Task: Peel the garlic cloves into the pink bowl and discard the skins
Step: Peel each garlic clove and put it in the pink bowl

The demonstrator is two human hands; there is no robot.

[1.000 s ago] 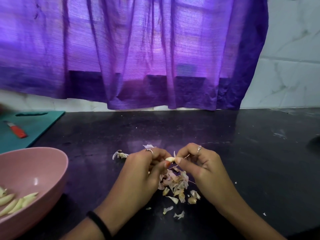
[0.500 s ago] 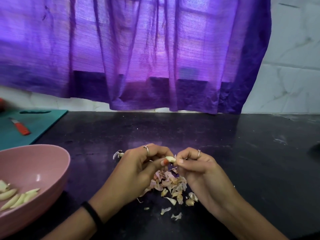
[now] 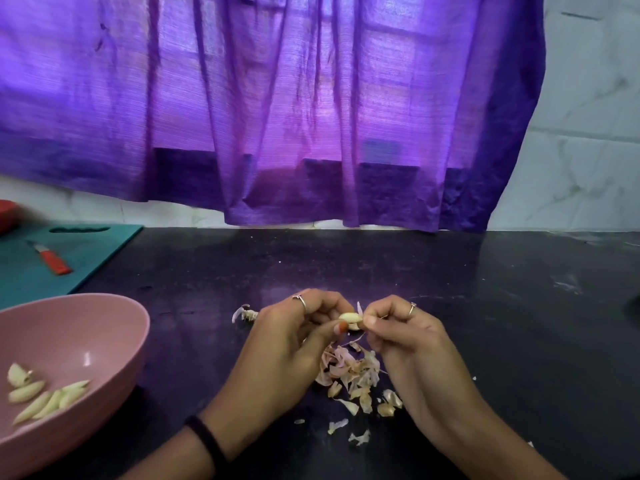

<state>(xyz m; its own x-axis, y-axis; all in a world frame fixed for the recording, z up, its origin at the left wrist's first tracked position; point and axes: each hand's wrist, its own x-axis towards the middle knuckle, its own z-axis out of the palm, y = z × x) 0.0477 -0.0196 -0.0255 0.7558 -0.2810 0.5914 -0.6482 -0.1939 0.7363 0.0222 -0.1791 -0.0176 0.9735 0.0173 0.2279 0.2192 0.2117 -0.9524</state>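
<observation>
Garlic clove mid-peel, held between 2 hands

Clove: small pale garlic clove (image 3: 350, 317) sits above the dark stone counter (image 3: 485, 323), over the heap of papery pinkish skins (image 3: 353, 372). Left hand (image 3: 298, 334) pinches it with curled thumb and fingers; right hand (image 3: 398, 327) nips a skin flap at its tip, fingers curled tight. Both wrists hang low. Judgement: steady the clove, pull the flap lengthwise, let it drop on the heap. Round pink plastic bowl (image 3: 114, 320) with peeled cloves (image 3: 45, 396) waits well left.
</observation>
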